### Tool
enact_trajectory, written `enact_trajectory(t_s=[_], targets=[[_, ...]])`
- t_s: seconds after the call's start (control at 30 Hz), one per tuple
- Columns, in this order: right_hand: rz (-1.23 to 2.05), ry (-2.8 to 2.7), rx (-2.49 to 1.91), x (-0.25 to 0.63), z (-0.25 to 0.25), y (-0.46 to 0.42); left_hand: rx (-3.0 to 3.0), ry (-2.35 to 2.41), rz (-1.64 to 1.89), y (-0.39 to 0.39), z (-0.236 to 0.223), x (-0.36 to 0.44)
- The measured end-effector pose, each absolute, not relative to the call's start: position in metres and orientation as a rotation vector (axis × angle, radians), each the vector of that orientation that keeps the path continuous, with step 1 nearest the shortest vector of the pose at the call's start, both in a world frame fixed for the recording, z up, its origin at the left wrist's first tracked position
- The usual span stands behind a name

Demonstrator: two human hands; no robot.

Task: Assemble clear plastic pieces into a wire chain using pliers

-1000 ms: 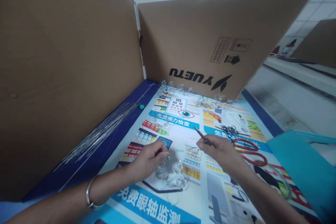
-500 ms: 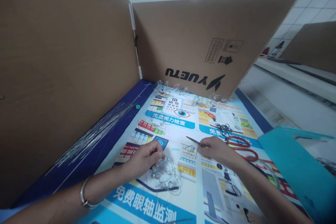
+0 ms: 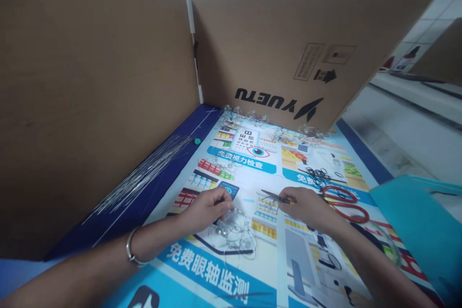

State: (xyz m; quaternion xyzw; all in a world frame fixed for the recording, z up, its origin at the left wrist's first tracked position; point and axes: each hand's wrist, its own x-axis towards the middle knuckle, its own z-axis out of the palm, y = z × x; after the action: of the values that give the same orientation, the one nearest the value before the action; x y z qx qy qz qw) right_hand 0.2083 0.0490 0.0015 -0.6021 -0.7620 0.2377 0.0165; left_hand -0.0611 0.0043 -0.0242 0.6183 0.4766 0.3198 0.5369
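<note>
My left hand (image 3: pixel 211 209) is closed in a pinch at the upper edge of a tangle of thin wire loops (image 3: pixel 236 233). Small clear, shiny pieces hang among the loops, which spread over the printed sheet below my fingers. In my right hand (image 3: pixel 305 204) is a slim, dark pointed tool (image 3: pixel 276 196) with a bit of yellow by the grip. Its tip points left, apart from the wire tangle. Short dark wire pieces (image 3: pixel 266 204) lie beneath the tool. My fingers hide most of its handle, so its exact kind is unclear.
Red-handled scissors (image 3: pixel 346 209) and black rings (image 3: pixel 315 175) lie right of my right hand. Straight thin wires (image 3: pixel 147 173) run along the left. Wire clusters (image 3: pixel 249 115) line the back cardboard (image 3: pixel 274 33). Cardboard also walls the left; a teal box (image 3: pixel 407 221) stands at right.
The camera has turned slightly, so the whole scene sits further right. Both hands keep their grips; the dark tool points left at a slightly flatter angle.
</note>
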Motion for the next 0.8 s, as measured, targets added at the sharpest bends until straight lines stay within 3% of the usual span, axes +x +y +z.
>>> enact_trajectory(t_s=[0.43,0.63,0.8], targets=[[0.303,-2.420,-1.942,0.200,0.003,0.040,1.519,0.993,0.636,0.010,-0.014,-0.074],[0.476,-2.291,-1.414,0.178,-0.012,0.018,1.457,0.923,0.623,0.012,-0.014,-0.081],[0.629,-2.133,-1.280,0.163,-0.031,0.005,1.492,0.984,0.624,0.012,-0.011,-0.087]])
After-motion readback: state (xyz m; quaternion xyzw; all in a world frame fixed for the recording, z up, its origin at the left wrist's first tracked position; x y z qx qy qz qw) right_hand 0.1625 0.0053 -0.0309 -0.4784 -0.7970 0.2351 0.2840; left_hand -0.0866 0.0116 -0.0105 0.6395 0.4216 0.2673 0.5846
